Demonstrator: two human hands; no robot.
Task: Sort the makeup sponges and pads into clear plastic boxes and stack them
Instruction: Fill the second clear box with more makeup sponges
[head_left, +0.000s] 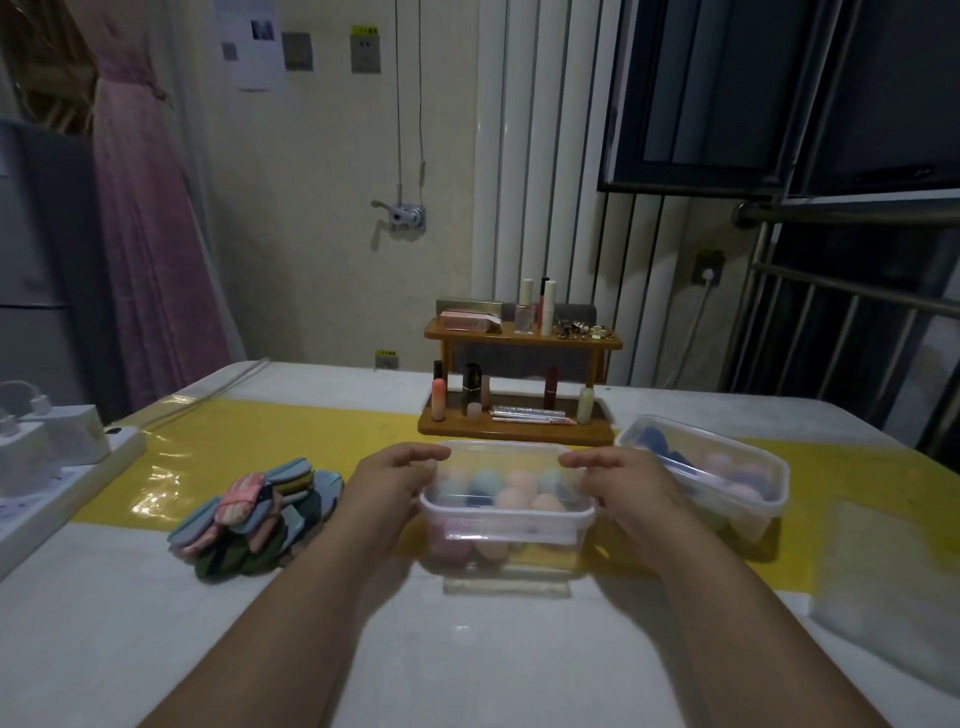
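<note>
Surface: white, and it carries everything here.
Yellow strip: a glossy band running across the surface, under both boxes.
Wooden rack: two tiers of cosmetics bottles and tubes, standing at the far side just behind the centre box.
Right box: clear plastic, set at an angle to the right of the centre box and near the right hand, with blue and pink sponges inside.
Centre box: clear plastic with its lid on, straight ahead between the two hands.
Pads: a loose pile of blue, pink, yellow and dark green ones, to the left of the left hand.
Left hand: grips the box's left end, fingers curved over the lid's far corner.
Right hand: grips the right end the same way.
Sponges: pink, peach and blue, packed inside the centre box.
</note>
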